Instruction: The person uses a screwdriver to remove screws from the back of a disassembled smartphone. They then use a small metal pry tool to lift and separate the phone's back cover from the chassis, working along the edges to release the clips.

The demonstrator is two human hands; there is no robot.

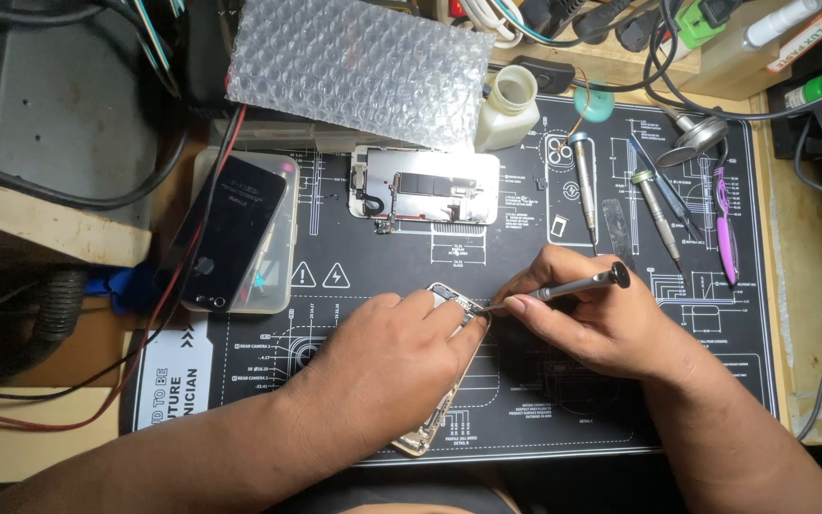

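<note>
The bench (815,314) carries a black printed work mat (525,381), where an opened phone body (444,381) lies tilted near the front edge. The left hand (382,366) presses flat on it, fingers together, pinning it down. The right hand (601,319) pinches a slim screwdriver (568,286), tip at the phone's top corner. This looks like screw work inside the frame; any further turning calls for a steady, upright tip. 2 spare drivers (582,176) lie behind.

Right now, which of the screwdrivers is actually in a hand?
The screwdriver with the black cap, gripped in the right hand, tip at the opened phone. The two other screwdrivers lie untouched on the mat.
</note>
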